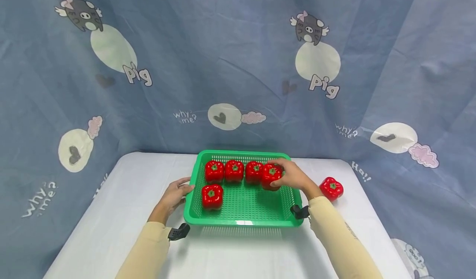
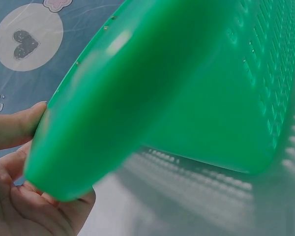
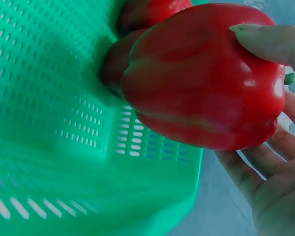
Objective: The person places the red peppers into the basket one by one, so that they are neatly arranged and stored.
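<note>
A green plastic basket (image 1: 241, 222) with slotted walls stands on the table, and several red bell peppers are inside it. At the basket's left rim, my left hand (image 1: 175, 194) grips the edge, thumb on the rim and fingers curled below it in the left wrist view. My right hand (image 1: 293, 175) holds a red bell pepper (image 3: 201, 83) by its stem end, over the basket's back right corner. Beside that pepper, another red bell pepper (image 1: 254, 171) sits in the back row. Closer to the front left lies a bell pepper (image 1: 212, 197).
Outside the basket, a single red bell pepper (image 1: 332, 189) rests on the table to the right, near my right forearm. The white tabletop (image 1: 122, 204) runs up to a blue printed curtain (image 1: 238, 56) at the back and sides.
</note>
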The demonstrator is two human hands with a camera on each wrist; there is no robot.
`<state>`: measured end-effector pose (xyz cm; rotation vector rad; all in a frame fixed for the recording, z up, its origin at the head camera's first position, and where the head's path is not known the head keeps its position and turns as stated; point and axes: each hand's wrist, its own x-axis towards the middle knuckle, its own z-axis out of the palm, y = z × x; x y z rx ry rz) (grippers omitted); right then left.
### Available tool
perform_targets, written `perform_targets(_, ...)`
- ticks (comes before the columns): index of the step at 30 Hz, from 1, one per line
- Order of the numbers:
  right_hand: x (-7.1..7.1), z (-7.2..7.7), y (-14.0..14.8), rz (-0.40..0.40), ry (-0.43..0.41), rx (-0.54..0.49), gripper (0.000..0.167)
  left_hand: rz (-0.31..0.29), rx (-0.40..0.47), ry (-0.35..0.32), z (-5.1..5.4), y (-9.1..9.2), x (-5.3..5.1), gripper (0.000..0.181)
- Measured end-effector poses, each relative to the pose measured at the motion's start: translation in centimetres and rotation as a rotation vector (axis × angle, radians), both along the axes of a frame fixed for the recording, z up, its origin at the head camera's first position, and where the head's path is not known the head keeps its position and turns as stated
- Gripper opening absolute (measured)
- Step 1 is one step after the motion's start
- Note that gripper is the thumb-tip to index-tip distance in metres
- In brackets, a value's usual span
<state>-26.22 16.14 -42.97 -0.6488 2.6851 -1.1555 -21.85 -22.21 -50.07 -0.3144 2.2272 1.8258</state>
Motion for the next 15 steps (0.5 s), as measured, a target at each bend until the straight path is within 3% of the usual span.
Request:
perform_targets(9, -1.1, -1.1, -3.0, 0.030, 0.039, 0.072, 0.068, 0.005, -0.003, 0.005, -0.3, 0.0, -0.1, 0.053)
perform_targets(15, -1.3, -1.5, -5.1, 0.059, 0.003, 0.090, 0.065, 0.006, -0.002, 0.014, -0.4, 0.0, -0.3, 0.052)
